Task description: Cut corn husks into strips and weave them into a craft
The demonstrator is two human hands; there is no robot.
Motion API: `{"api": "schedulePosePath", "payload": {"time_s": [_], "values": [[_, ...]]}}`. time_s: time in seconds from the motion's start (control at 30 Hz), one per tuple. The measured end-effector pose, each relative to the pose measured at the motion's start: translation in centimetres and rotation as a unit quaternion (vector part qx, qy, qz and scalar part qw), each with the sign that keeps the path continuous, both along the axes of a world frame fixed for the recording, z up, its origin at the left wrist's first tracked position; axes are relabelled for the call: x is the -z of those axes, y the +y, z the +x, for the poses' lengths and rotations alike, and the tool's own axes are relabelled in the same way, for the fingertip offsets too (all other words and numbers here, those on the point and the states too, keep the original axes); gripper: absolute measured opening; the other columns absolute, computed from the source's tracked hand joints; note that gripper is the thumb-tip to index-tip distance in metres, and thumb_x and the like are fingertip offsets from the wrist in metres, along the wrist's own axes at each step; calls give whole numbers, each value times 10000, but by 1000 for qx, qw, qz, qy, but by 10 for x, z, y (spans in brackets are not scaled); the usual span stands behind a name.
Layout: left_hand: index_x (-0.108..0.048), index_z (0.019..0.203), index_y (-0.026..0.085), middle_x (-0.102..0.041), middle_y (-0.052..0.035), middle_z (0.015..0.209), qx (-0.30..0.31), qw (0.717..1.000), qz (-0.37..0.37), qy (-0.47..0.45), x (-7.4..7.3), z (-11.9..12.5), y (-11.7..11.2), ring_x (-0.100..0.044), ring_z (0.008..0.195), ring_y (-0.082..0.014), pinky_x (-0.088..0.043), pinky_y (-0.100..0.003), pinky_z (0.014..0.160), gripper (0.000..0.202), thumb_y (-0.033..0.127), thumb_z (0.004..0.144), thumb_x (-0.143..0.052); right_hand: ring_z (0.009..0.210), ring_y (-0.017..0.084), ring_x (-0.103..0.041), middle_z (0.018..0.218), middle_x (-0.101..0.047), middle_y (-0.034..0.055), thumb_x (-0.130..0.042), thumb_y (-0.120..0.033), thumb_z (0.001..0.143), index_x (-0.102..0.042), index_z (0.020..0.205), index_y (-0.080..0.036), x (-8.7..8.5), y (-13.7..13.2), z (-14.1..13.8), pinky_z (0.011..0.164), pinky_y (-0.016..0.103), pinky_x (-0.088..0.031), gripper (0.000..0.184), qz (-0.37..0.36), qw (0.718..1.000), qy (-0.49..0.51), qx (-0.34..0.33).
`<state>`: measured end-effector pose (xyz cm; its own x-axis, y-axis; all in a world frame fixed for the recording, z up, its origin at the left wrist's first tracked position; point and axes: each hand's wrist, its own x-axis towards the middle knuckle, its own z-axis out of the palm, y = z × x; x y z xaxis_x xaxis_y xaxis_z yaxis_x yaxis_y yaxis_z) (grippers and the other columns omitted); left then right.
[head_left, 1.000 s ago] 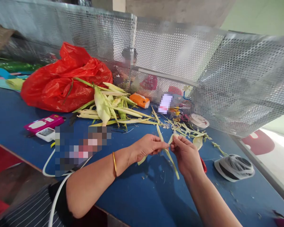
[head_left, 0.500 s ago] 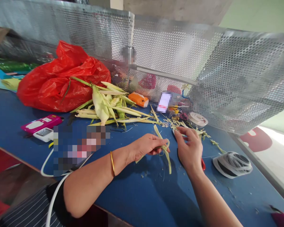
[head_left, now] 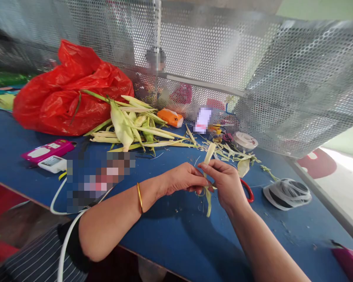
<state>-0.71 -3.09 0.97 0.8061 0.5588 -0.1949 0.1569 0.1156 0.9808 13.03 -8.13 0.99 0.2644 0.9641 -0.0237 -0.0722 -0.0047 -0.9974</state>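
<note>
Above the blue table (head_left: 170,223), my left hand (head_left: 184,178) pinches a pale green strip of corn husk (head_left: 210,153), which has loose thin fibres around it. The strip stands up above my fingers and its lower end hangs below them. My right hand (head_left: 225,180) meets the left one and grips the same strip between thumb and fingers. Exactly where the two sets of fingertips meet is partly hidden. Beside the right wrist, a red handle (head_left: 247,191) lies on the table, partly covered by that hand.
A heap of corn husks (head_left: 122,127) lies by a red plastic bag (head_left: 73,94). Behind stand an orange tissue pack (head_left: 170,117), a phone (head_left: 202,120) and a tape roll (head_left: 245,141). Husk scraps (head_left: 223,150) are scattered nearby. A wrapped black-and-white bundle (head_left: 288,194) sits right. Perforated metal panels (head_left: 206,51) border the back.
My right hand has moved left to meet the left hand and has closed on the husk strip. The red handle shows more now. The view has shifted slightly.
</note>
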Motion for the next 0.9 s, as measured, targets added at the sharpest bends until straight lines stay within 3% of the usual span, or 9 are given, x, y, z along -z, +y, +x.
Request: {"api": "schedulePosePath", "payload": {"time_s": [0.17,0.3,0.43,0.6,0.7,0.77,0.83,0.9], "values": [[-733,655,157,-568,6,535,19,1000,13,10,-1,1,-1,-371,473,-74,-232,-246,470,194,328,711,-661,510,127,-536,643,-659,21,-802,-375,593,-683,612,-179,2,-1,-4,380,221,-342,230,23,999,-14,40],[-623,499,164,-562,1,507,19,999,23,17,0,3,-3,-390,459,-74,-253,-251,471,254,285,723,-632,519,144,-548,631,-648,16,-776,-388,653,-691,655,-187,7,-2,-4,421,250,-379,218,32,997,-58,43],[-591,475,165,-542,5,487,18,1000,20,15,1,4,-5,-402,454,-74,-260,-251,469,282,268,733,-637,547,156,-552,613,-636,6,-763,-405,679,-679,644,-201,9,-2,-4,474,272,-400,224,47,993,-101,46],[-705,662,141,-616,-9,595,-39,994,-93,-39,5,4,-1,-450,485,-72,-312,-241,490,244,375,729,-720,627,155,-567,779,-694,20,-633,-438,810,-738,844,-199,5,3,7,560,282,-422,263,58,976,-191,86],[-747,838,129,-695,-58,765,-87,979,-161,-95,6,2,5,-577,628,-104,-419,-247,608,310,414,717,-756,753,175,-599,862,-705,39,-596,-386,854,-715,879,-192,0,1,12,701,299,-450,229,139,923,-304,191],[-749,899,128,-717,-87,865,-113,966,-181,-145,6,1,9,-633,761,-137,-461,-267,726,313,369,702,-783,701,166,-575,740,-669,22,-601,-370,858,-684,762,-190,-3,-3,10,698,290,-439,220,176,885,-360,235],[-749,905,129,-718,-91,918,-139,957,-168,-192,5,1,12,-643,837,-150,-465,-271,797,296,312,680,-806,624,153,-542,647,-630,3,-601,-379,858,-662,686,-194,-4,-6,5,632,275,-420,260,172,883,-383,210],[-750,879,131,-714,-82,927,-165,950,-143,-222,5,1,12,-642,845,-147,-463,-265,821,268,281,666,-810,631,156,-563,681,-664,7,-600,-387,856,-680,706,-198,-2,-9,-1,619,271,-422,254,147,902,-377,148]]}}
